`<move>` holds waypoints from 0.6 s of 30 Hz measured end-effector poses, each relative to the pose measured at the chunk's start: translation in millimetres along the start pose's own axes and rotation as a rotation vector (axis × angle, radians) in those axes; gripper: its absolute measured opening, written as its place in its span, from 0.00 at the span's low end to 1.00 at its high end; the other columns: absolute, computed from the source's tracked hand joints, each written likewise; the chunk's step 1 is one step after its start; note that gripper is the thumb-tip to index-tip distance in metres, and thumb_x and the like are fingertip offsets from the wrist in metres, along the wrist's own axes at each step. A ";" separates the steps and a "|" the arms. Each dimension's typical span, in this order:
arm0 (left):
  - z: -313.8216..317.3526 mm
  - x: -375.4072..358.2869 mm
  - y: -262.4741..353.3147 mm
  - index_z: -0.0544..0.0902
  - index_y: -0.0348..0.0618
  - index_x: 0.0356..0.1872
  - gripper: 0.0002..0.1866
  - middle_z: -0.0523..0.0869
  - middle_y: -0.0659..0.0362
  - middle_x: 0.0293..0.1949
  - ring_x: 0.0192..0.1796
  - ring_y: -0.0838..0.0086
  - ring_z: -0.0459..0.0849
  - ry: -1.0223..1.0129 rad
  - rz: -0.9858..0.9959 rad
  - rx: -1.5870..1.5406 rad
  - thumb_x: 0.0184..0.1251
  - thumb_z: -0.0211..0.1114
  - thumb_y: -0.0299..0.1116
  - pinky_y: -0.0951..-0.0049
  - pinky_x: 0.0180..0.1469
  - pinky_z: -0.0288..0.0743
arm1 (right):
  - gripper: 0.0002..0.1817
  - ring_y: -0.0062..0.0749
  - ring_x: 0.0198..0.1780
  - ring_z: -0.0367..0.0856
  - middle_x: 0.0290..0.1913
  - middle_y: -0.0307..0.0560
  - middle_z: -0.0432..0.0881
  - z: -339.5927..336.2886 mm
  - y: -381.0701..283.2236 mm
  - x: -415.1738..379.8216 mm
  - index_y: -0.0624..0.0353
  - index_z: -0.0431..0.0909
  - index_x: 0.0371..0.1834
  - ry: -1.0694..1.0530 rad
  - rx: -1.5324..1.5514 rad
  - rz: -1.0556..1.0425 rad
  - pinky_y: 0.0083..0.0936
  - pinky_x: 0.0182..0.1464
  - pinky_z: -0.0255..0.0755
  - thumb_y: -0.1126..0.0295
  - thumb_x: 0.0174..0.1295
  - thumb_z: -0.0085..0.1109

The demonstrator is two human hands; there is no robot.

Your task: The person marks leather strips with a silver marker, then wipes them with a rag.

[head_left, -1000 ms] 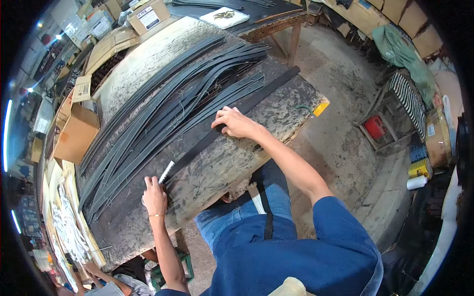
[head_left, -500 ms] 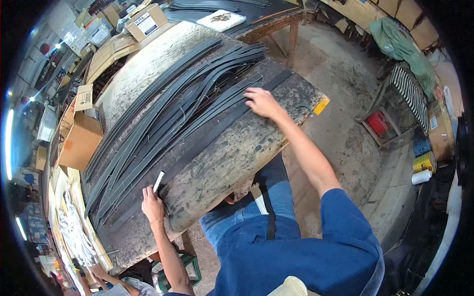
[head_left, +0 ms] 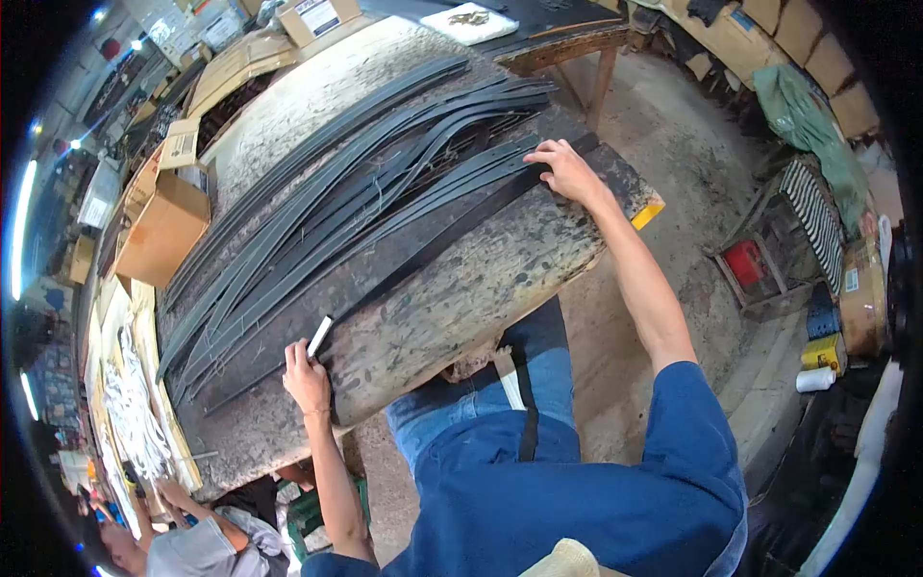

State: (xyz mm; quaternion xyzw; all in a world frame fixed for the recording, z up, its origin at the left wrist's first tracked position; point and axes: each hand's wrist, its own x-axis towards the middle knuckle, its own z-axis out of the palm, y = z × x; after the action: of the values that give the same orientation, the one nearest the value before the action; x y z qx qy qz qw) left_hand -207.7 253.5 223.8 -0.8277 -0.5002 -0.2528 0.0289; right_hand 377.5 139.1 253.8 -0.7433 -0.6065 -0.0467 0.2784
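My left hand [head_left: 306, 383] is closed near the front left of the worktable, with a white marker [head_left: 320, 337] sticking up from its fingers. Those fingers also rest at the lower end of a long black strap [head_left: 433, 248]; whether they grip it cannot be made out. At the strap's far right stretch, my right hand [head_left: 569, 173] pinches its edge. Between the two hands the strap runs nearly straight across the stained tabletop [head_left: 461, 298]. Just behind it lie several long dark grey strips [head_left: 317, 212] in loose bundles, with thin loose threads on them.
An open cardboard box [head_left: 165, 226] stands at the table's left edge. White cords [head_left: 135, 413] hang beside it, near a person in a grey shirt [head_left: 207, 548]. A second table [head_left: 567, 43] adjoins at the back; a striped chair [head_left: 812, 216] stands on the right.
My right hand has closed on the strap, which now looks tauter and turned partly on edge. The view has shifted, and more of the person at lower left shows.
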 end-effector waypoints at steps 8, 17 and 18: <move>-2.9 -18.3 -2.4 0.84 0.47 0.53 0.22 0.83 0.55 0.55 0.45 0.53 0.85 -0.001 0.003 -0.045 0.55 0.59 0.21 0.56 0.44 0.78 | 0.05 0.47 0.47 0.81 0.38 0.49 0.83 9.8 -28.3 2.1 0.62 0.85 0.32 0.162 0.042 -0.095 0.40 0.52 0.77 0.80 0.55 0.60; -21.4 -30.2 18.9 0.83 0.50 0.58 0.27 0.77 0.57 0.66 0.44 0.53 0.87 -0.186 -0.100 0.020 0.52 0.60 0.23 0.55 0.44 0.80 | 0.13 0.50 0.57 0.79 0.53 0.53 0.83 -1.8 -40.8 -32.5 0.65 0.85 0.45 -0.147 -0.058 0.069 0.39 0.62 0.72 0.78 0.56 0.61; -21.5 -31.7 21.9 0.83 0.51 0.58 0.28 0.76 0.57 0.66 0.46 0.54 0.87 -0.190 -0.109 0.042 0.52 0.60 0.23 0.56 0.46 0.80 | 0.13 0.50 0.57 0.79 0.53 0.53 0.83 -3.8 -49.9 -36.4 0.65 0.85 0.45 -0.160 -0.052 0.056 0.39 0.62 0.72 0.78 0.56 0.61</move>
State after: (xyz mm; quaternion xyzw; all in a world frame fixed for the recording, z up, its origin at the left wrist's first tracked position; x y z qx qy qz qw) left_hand -209.4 210.4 232.8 -0.8187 -0.5501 -0.1638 -0.0150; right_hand 322.8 110.9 260.0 -0.7684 -0.6042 0.0050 0.2109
